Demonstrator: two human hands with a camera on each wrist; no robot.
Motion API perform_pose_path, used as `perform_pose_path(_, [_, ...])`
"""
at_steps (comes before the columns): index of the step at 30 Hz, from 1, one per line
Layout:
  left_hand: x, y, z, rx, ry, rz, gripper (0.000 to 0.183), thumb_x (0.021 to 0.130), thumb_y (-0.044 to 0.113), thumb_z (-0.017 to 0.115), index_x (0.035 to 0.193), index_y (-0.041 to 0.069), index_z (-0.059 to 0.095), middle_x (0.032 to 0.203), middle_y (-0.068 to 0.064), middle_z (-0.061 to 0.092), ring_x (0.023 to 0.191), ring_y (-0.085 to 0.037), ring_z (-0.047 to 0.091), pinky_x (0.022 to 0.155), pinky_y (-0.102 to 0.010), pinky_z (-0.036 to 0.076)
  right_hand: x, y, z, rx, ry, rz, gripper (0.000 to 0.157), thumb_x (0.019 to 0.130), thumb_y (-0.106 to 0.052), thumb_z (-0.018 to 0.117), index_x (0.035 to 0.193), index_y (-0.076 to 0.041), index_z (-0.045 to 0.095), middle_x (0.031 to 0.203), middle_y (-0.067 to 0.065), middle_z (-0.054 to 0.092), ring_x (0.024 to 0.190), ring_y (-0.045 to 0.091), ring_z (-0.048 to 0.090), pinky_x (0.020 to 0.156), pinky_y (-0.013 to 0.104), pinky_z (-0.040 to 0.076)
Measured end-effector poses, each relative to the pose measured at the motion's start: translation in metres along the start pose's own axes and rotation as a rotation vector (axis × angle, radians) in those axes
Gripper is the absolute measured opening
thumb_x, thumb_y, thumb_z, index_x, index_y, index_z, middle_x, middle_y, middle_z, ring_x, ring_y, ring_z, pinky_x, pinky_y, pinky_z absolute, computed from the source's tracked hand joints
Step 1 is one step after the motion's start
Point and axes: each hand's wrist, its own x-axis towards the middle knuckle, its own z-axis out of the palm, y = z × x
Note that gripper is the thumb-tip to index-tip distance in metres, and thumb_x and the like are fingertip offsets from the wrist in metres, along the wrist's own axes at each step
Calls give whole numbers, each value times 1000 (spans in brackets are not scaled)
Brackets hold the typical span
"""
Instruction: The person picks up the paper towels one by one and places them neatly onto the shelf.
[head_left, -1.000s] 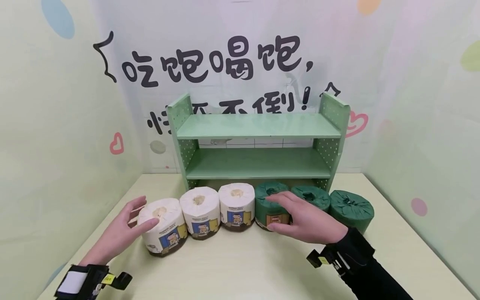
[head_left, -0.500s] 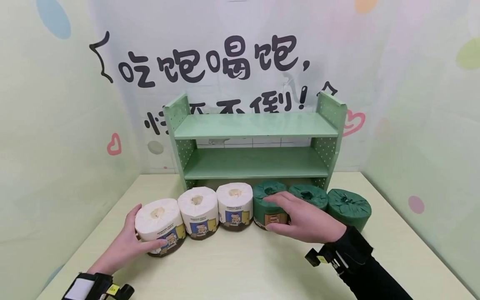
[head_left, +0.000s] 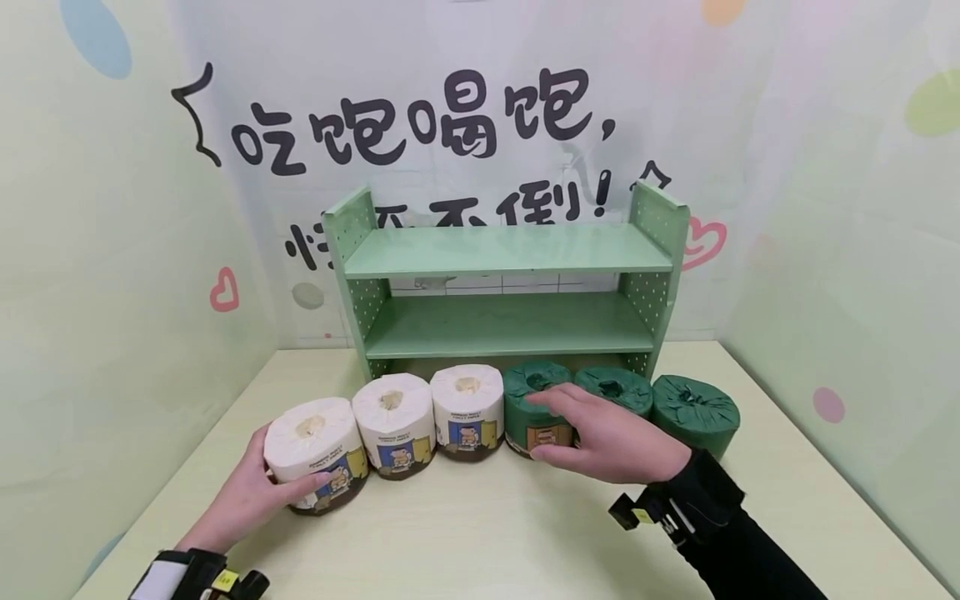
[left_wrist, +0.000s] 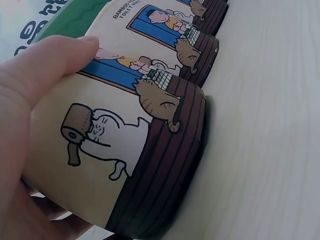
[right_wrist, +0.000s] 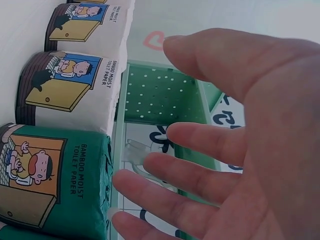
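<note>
At the left end of a row of wrapped toilet paper rolls, my left hand point(head_left: 251, 492) holds a white toilet paper roll point(head_left: 311, 446). Its thumb point(left_wrist: 65, 55) lies across the printed front, and the other fingers wrap the far side, partly hidden. Two more white rolls, a middle one point(head_left: 393, 425) and a right one point(head_left: 467, 412), stand beside it. My right hand point(head_left: 618, 437) hovers over the green rolls with its fingers spread, holding nothing. Nearest it is the left green roll point(head_left: 536, 408); the middle green roll point(head_left: 622, 387) is partly covered by the hand.
A third green roll point(head_left: 696, 414) ends the row at the right. Behind the row stands a light green shelf rack point(head_left: 510, 250) with perforated sides. The pale wooden table point(head_left: 465, 533) lies in front, with patterned cloth walls at the back and both sides.
My left hand has come in from above and left and closed around the leftmost white roll, its thumb now on the front. The right hand stays over the green rolls.
</note>
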Motion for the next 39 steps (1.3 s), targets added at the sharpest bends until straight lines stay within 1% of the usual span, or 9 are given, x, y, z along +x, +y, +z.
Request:
perform_pose_path(3, [-1,0,-2,7,8,10,118,93,38,89,171,0,8,162,-34,39,145,-53,48,110,-59,53,0,0,0,-3,-4,5,67,107,-52,69,162,-16,52,160,9,57,140,27,64,110,52,59])
perform_pose_path(10, [-2,1,-9,29,46,-3,111,96,40,86,170,0,13,156,-30,47,138,-42,52,94,-27,52,-1,-1,-1,8,-15,28,67,107,-51,69,162,-17,52,161,9,57,140,28,63,110,52,59])
perform_pose_path(12, [-2,1,-13,30,60,-14,110,97,40,85,170,0,13,155,-30,49,134,-34,54,91,-22,51,0,-1,0,11,-16,35,67,107,-50,70,162,-17,52,161,8,57,141,27,63,111,52,59])
perform_pose_path(15, [-3,0,-19,24,78,-26,109,99,41,83,170,1,11,154,-29,50,123,-11,57,88,-17,51,1,-1,0,10,-17,42,67,106,-49,71,162,-16,52,161,8,57,142,27,62,112,52,59])
perform_pose_path(19, [-6,1,-24,-39,96,-12,104,101,36,81,169,2,10,155,-28,50,108,12,55,85,-14,53,1,0,0,8,-23,49,68,106,-48,72,162,-16,52,161,8,57,143,26,62,112,52,58])
perform_pose_path(23, [-9,6,-27,-85,122,32,97,103,30,80,168,3,13,152,-25,52,105,12,60,85,-16,57,0,-1,-1,7,-25,47,68,106,-48,72,162,-15,52,161,8,57,142,27,62,112,51,59])
perform_pose_path(27, [-11,12,-33,-71,146,56,98,103,29,79,170,5,12,150,-22,54,105,12,61,84,-16,58,-1,-1,-2,8,-26,44,68,106,-50,70,162,-15,52,160,9,58,141,27,63,111,52,59])
perform_pose_path(34, [-13,25,-41,-115,171,138,94,103,19,78,171,7,14,130,21,59,110,12,64,86,-15,59,-1,-2,-3,9,-27,47,67,107,-51,70,161,-16,53,160,8,58,141,27,63,112,52,58])
perform_pose_path(39, [-10,40,-41,-152,168,197,89,103,15,78,169,14,19,131,25,59,113,11,65,87,-14,59,0,-1,-2,10,-27,35,65,107,-49,70,160,-15,54,159,8,59,141,27,63,111,51,59])
